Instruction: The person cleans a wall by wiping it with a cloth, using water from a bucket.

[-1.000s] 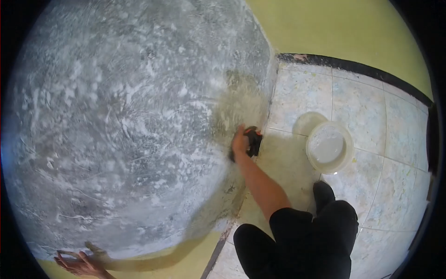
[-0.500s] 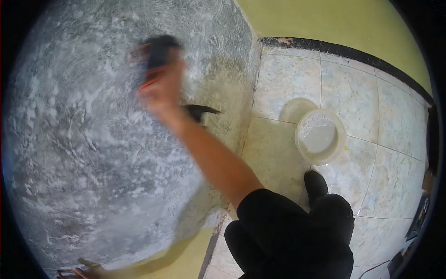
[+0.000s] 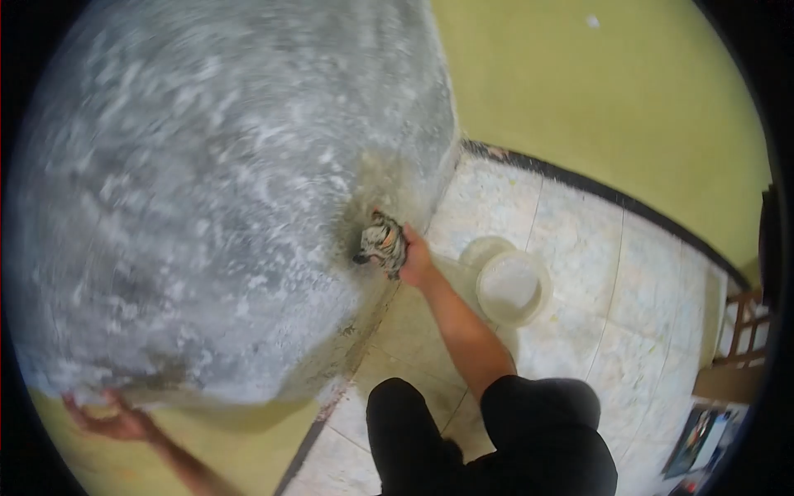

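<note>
My right hand (image 3: 416, 256) grips a dark hand tool (image 3: 384, 246) smeared with greyish-white paste, an orange-brown patch on its side. The smears hide its exact kind. Its face is turned partly up, close to the low right part of the grey, white-streaked wall (image 3: 207, 190), near the floor. At the lower left, my left hand (image 3: 118, 420) is empty with fingers spread, beside the border where the grey surface meets yellow-green paint.
A pale round bucket (image 3: 542, 302) of cloudy whitish liquid stands on the light tiled floor (image 3: 571, 248), right of my right hand. My black-clad knees (image 3: 405, 422) are below. A yellow-green wall (image 3: 595, 99) with dark skirting rises behind. Wooden furniture (image 3: 740, 335) is at the right edge.
My right hand has come down and to the right with the dark tool, from high on the grey wall to near its base. More of my left hand shows. The view has shifted.
</note>
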A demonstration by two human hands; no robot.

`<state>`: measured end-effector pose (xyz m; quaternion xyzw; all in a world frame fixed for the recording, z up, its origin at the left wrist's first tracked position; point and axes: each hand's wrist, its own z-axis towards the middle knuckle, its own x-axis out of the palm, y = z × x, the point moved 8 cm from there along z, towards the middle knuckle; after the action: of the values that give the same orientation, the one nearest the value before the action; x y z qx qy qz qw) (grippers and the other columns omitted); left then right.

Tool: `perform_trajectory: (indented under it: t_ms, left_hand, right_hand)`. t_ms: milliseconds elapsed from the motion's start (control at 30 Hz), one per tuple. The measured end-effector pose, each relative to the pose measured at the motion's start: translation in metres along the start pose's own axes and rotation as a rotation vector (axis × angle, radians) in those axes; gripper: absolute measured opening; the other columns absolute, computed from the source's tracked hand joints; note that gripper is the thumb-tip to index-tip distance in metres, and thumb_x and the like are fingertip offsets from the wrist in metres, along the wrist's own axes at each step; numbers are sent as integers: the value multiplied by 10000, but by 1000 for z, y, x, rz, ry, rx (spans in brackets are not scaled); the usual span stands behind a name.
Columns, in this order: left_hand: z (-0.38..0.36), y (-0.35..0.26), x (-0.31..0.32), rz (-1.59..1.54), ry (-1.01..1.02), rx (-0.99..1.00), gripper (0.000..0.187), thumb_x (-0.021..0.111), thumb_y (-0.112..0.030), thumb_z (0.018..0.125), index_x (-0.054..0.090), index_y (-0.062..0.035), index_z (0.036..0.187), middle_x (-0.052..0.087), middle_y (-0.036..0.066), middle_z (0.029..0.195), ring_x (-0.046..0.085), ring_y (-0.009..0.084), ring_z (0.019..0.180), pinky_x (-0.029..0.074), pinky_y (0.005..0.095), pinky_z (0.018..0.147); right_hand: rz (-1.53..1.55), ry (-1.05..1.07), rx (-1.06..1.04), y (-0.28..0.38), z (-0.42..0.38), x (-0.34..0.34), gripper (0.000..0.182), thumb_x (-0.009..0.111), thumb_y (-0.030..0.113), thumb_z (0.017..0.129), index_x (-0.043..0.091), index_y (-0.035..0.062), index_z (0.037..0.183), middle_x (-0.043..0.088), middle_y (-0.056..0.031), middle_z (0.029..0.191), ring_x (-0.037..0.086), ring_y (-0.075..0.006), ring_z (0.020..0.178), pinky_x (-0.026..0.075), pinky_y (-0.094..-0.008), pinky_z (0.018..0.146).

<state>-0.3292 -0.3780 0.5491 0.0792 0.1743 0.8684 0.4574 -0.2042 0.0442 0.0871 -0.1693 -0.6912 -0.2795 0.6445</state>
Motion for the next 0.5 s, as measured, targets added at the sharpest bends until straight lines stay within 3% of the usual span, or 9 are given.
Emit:
perform_trajectory:
  t_ms: [33, 100, 133, 200, 233, 300, 367, 400, 500]
  left_hand:
    - [-33, -26, 10, -182, -65, -188, 590, 633, -335, 888, 425, 16, 1314, 475, 199, 1339, 440, 302, 1256, 305, 448, 1086]
    - [-99, -114, 73, -643, 281, -467, 552, 585, -226, 845, 424, -14, 1328, 526, 140, 1238, 499, 261, 1156, 396, 420, 980]
    - [-144, -169, 118, -881, 451, -812, 573, 562, -253, 858, 398, -53, 1370, 522, 115, 1216, 512, 252, 1133, 421, 395, 929]
    - [-241, -301, 182, -1488, 983, -1706, 557, 535, -413, 922, 360, -229, 1418, 461, 121, 1301, 484, 279, 1191, 405, 501, 939]
    - [-266, -358, 195, -1744, 939, -2193, 508, 516, -461, 932, 391, -267, 1385, 449, 130, 1330, 485, 291, 1196, 379, 583, 950]
    - [-237, -435, 196, -2501, 751, -2212, 434, 503, -440, 940, 464, -222, 1314, 499, 133, 1288, 502, 308, 1177, 365, 625, 956]
    - [-221, -470, 192, -2567, 604, -2268, 401, 505, -424, 941, 497, -194, 1270, 532, 130, 1241, 510, 307, 1166, 372, 623, 955]
    - [-213, -477, 191, -2590, 474, -2286, 374, 506, -408, 942, 529, -165, 1226, 564, 126, 1195, 519, 306, 1155, 379, 622, 953]
    - [-250, -528, 194, -2456, 604, -2362, 238, 541, -195, 889, 561, -111, 1111, 597, 131, 1104, 559, 300, 1078, 432, 562, 930]
  right_hand:
    - [-42, 16, 31, 17, -7, 38, 567, 342, 492, 987, 562, 8, 1185, 666, -151, 1062, 654, -320, 912, 533, -458, 790]
    - [-191, 26, 64, 43, -22, 99, 587, 327, 494, 989, 512, 7, 1262, 616, -172, 1195, 625, -333, 1042, 512, -455, 902]
    - [-231, 33, 83, 49, -27, 124, 587, 327, 494, 989, 512, 7, 1262, 616, -172, 1195, 625, -333, 1042, 512, -455, 902]
    - [-440, 52, 74, 66, -40, 154, 582, 318, 484, 993, 505, 11, 1274, 621, -161, 1187, 628, -320, 1030, 514, -449, 880]
    - [-510, 92, 151, 71, -45, 149, 536, 365, 446, 993, 495, 16, 1285, 627, -141, 1174, 637, -277, 1003, 531, -418, 825]
    - [-717, 92, 186, 84, -71, 146, 517, 399, 437, 987, 509, 19, 1270, 639, -129, 1137, 644, -242, 950, 532, -389, 789]
    - [-1225, 14, 128, 109, -105, 136, 483, 505, 446, 955, 599, 10, 1143, 669, -92, 957, 632, -154, 806, 518, -314, 704]
    - [-1227, -22, 130, 118, -123, 126, 483, 505, 446, 955, 599, 10, 1143, 669, -92, 957, 632, -154, 806, 518, -314, 704]
    - [-1421, -360, -105, 160, -178, 87, 386, 572, 364, 928, 665, -7, 984, 646, -38, 764, 578, -124, 713, 466, -278, 696]
